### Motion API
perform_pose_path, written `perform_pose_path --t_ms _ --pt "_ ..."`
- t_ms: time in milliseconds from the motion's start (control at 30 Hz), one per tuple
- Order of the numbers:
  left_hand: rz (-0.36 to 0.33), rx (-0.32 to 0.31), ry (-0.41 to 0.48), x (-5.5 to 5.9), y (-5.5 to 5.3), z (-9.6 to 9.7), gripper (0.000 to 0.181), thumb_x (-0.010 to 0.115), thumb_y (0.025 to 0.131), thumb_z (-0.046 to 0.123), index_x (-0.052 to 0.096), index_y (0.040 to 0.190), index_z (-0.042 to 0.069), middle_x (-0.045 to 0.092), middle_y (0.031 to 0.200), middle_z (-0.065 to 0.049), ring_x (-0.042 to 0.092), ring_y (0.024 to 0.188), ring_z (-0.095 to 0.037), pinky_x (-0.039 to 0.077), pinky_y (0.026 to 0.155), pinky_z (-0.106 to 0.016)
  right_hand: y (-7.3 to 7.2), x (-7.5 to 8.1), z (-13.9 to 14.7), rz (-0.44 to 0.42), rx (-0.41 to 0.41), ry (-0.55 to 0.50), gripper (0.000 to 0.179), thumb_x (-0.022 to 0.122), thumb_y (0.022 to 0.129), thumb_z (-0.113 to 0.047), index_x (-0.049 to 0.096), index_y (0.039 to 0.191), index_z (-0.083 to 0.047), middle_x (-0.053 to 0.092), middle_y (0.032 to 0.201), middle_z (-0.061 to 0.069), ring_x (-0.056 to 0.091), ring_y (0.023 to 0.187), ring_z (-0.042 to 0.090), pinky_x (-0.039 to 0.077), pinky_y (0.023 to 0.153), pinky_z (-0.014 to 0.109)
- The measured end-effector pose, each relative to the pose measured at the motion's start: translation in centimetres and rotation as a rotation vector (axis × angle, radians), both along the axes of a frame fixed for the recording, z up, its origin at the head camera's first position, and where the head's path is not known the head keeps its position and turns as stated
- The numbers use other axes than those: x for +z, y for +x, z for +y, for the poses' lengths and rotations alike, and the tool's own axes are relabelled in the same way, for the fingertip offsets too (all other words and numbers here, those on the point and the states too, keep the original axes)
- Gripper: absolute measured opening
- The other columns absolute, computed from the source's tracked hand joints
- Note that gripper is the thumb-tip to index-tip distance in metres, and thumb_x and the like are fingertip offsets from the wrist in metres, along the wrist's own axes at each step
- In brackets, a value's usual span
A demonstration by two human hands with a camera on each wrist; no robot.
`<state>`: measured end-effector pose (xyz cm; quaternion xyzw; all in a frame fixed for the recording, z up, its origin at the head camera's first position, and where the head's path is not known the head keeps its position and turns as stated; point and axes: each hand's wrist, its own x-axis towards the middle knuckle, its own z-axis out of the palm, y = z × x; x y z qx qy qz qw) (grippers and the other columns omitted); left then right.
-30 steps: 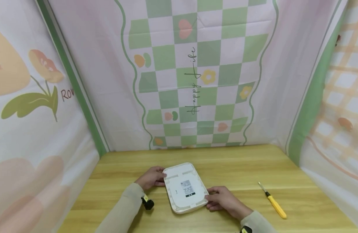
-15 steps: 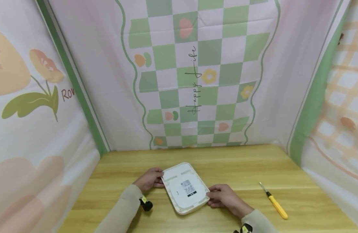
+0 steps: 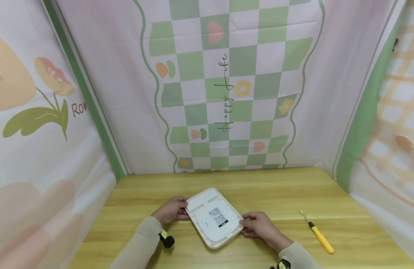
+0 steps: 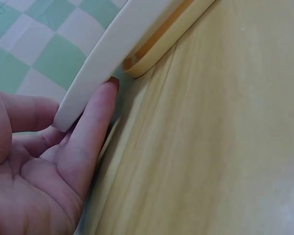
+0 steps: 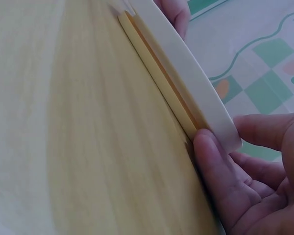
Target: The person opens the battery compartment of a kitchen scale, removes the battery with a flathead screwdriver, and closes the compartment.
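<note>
Panel, white, flat, rounded corners, one piece: the white panel [image 3: 208, 215] sits at the middle of the table [image 3: 277, 198], between your two hands, its long sides slanting away to your left. On the upper face, a printed label [image 3: 218, 216] with a dark strip, text too small to read. Beneath, in the right wrist view, a cream rim [image 5: 159, 76], set in from the edge; whether it bears fully on the table, you cannot tell.

Left hand [image 3: 171, 210], one: its digits close on the panel's left corner, pinching it from two sides, parted only by the edge's thickness. Right hand [image 3: 260, 227], one: same hold at the opposite corner, fingers bent, edge caught between them.

Change, latest: over the last second the panel has turned a little counterclockwise, as you look down. Your left hand has come slightly toward you and your right hand slightly away, both grips kept. For the work, this appears to be a two-handed turning of the panel, with neither corner yet released.

Screwdriver [image 3: 318, 233], yellow handle, one: lies on the table, apart from your right hand, untouched. Cloth [image 3: 240, 63], green and white checks, one: hangs behind the table.
</note>
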<state>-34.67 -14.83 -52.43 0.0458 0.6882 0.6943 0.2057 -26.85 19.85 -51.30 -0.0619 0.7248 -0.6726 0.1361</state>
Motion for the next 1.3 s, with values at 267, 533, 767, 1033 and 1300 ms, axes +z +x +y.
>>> perform_pose_path --t_ms 267,533,767,1033,1300 --pt "-0.002 -0.022 0.026 -0.5 0.3 -0.4 0.033 0.050 0.097 0.004 0.047 0.125 -0.014 0.064 0.095 -0.018 0.066 0.081 -0.024 0.058 0.079 -0.041 -0.4 -0.1 0.2 0.021 -0.021 0.003 0.038 0.064 0.092 -0.008 0.052 0.115 0.020 0.067 0.085 0.011 0.066 0.072 0.022 0.060 0.068 0.035" --pt "-0.027 -0.017 0.048 -0.1 0.9 -0.6 0.037 0.052 0.094 0.002 0.046 0.127 -0.014 0.064 0.096 -0.018 0.066 0.083 -0.026 0.058 0.080 -0.041 -0.9 -0.1 0.0 0.005 -0.069 0.009 0.035 0.066 0.090 -0.006 0.055 0.112 0.018 0.067 0.082 0.011 0.065 0.070 0.021 0.060 0.067 0.035" --pt "-0.037 -0.010 0.031 0.3 1.4 -0.5 0.037 0.052 0.094 -0.001 0.046 0.127 -0.015 0.064 0.099 -0.020 0.065 0.086 -0.026 0.058 0.080 -0.041 -1.6 -0.3 0.2 0.000 -0.099 0.017 0.030 0.067 0.089 -0.004 0.058 0.108 0.017 0.066 0.081 0.011 0.065 0.069 0.020 0.060 0.067 0.035" --pt "-0.026 -0.024 0.036 0.4 2.0 -0.4 0.048 0.052 0.092 -0.003 0.036 0.135 -0.020 0.063 0.103 -0.022 0.065 0.088 -0.027 0.057 0.082 -0.041 -2.1 0.0 0.2 0.001 -0.123 0.025 0.027 0.066 0.089 -0.003 0.059 0.105 0.017 0.066 0.081 0.011 0.064 0.069 0.020 0.059 0.066 0.033" --pt "-0.028 -0.026 0.039 0.3 2.6 -0.7 0.048 0.053 0.090 -0.004 0.038 0.133 -0.019 0.063 0.104 -0.022 0.066 0.089 -0.027 0.057 0.083 -0.041 -3.0 0.1 -0.1 0.001 -0.142 0.056 0.027 0.065 0.090 -0.001 0.058 0.107 0.018 0.065 0.083 0.012 0.064 0.069 0.021 0.060 0.067 0.036"
